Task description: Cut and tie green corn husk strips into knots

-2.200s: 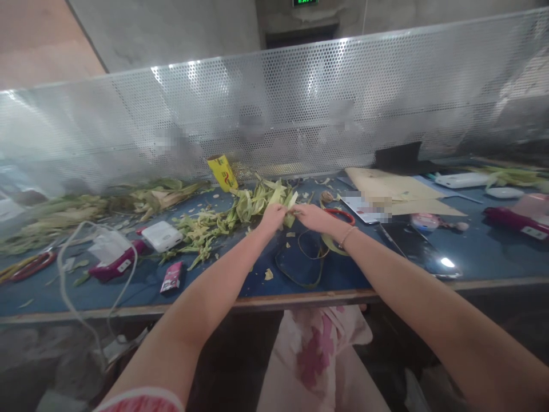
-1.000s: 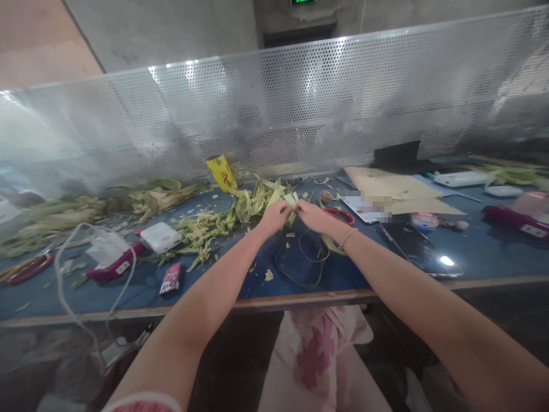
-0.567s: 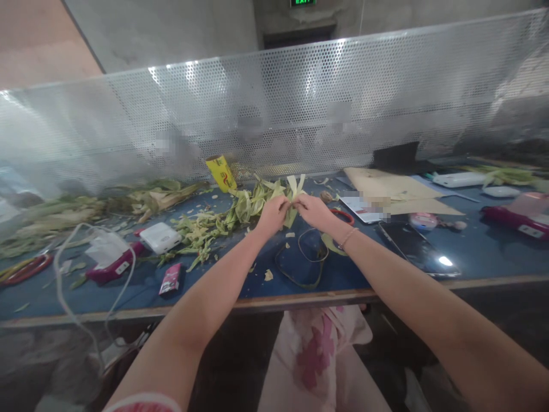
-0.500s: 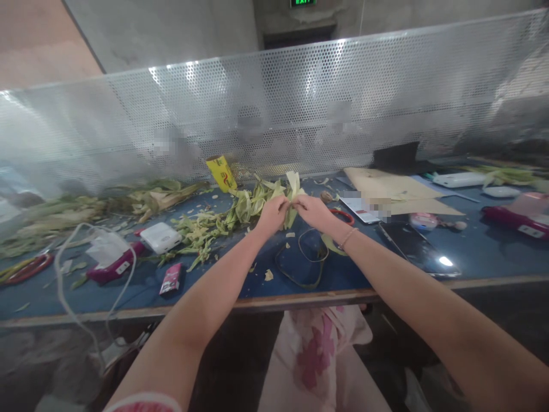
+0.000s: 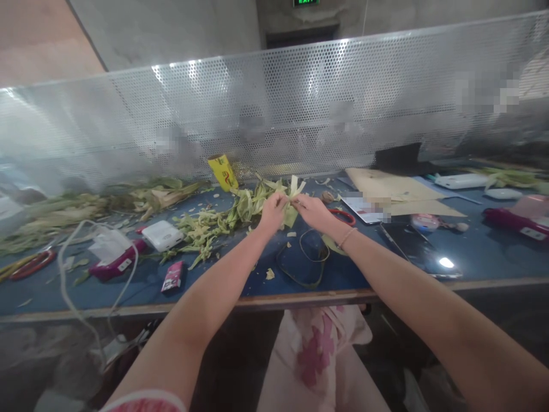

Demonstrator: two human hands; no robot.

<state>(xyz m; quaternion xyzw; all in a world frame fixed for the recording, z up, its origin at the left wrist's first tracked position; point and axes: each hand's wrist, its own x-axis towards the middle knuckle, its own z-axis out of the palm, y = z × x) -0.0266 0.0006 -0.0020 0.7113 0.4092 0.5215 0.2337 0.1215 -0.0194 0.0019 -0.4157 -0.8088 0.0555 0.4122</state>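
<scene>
Pale leaf strip (image 5: 294,186) now risen upright, left fingers (image 5: 279,201) and right fingers (image 5: 301,201) pinched closed on it

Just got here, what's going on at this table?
A person sits at a blue table, working a pale green strip with both hands. The left hand and right hand nearly meet, fingers pinching it, its pale ends sticking up beyond them. Just past the left hand lies a pile of similar leafy strips, with a tilted yellow container behind. A white device lies farther left. The exact fold or knot is hidden by the fingers.
</scene>
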